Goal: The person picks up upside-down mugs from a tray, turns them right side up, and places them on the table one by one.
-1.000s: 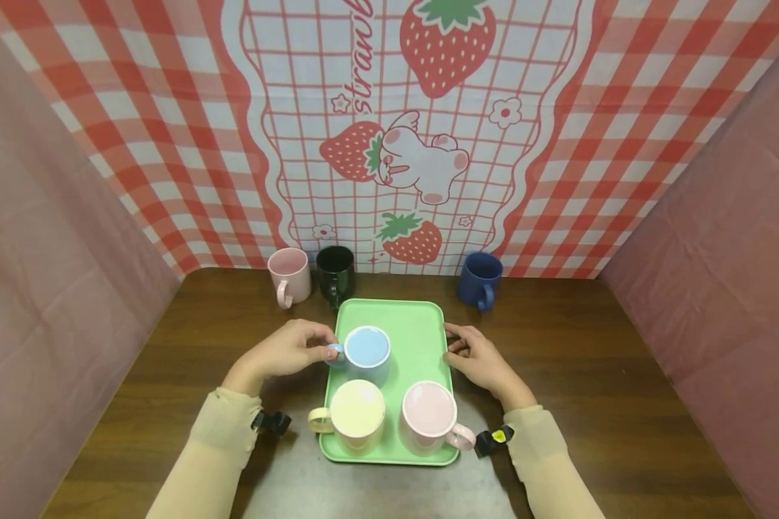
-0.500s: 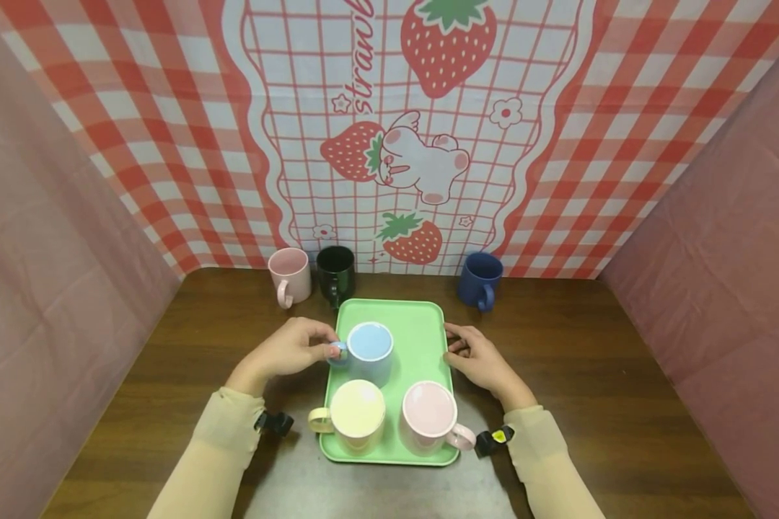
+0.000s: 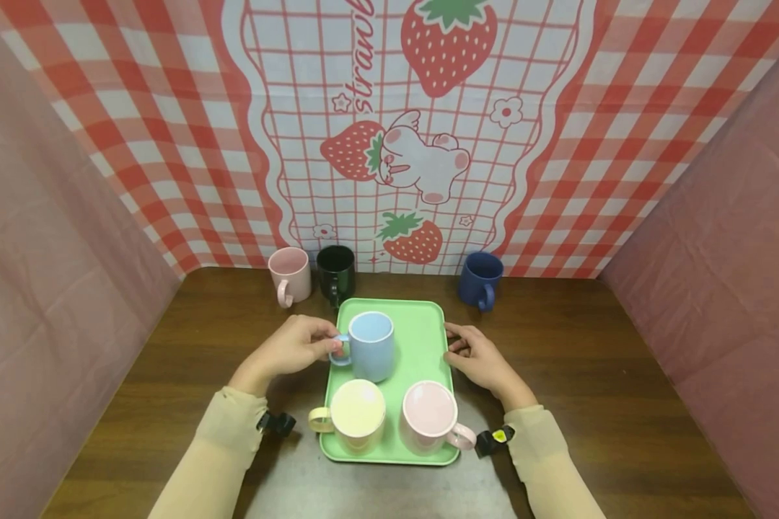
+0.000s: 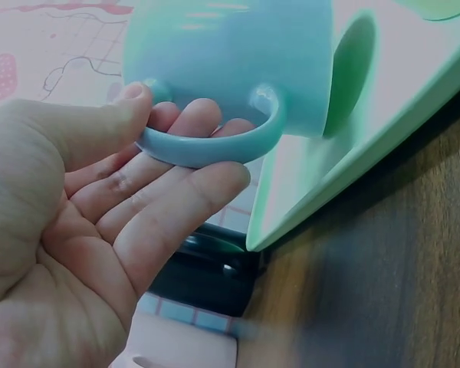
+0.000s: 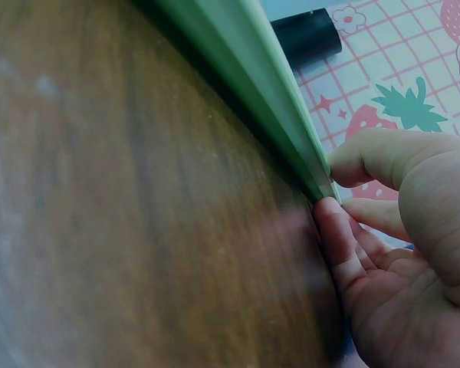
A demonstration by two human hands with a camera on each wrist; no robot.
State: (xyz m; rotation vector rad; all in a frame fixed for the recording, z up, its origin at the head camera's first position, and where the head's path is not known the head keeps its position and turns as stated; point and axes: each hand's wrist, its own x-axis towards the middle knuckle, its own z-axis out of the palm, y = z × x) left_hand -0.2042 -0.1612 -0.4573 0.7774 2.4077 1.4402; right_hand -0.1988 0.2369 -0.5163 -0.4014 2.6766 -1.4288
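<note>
My left hand pinches the handle of a light blue mug between thumb and fingers. In the left wrist view several fingers pass through the handle loop, and the mug's base is right at the green surface. The mug is over the left side of a green tray. A yellow mug and a pink mug stand on the tray's near half, handles pointing outward. At the tray's right edge, my right hand holds the rim between thumb and fingers.
Behind the tray, along the patterned cloth, stand another pink mug, a black mug and a dark blue mug. The wooden table is bounded by pink cloth walls at both sides.
The light blue mug has shifted slightly up and right in the head view, showing more of its side. My left hand has moved a little with it; my right hand stays at the tray.
</note>
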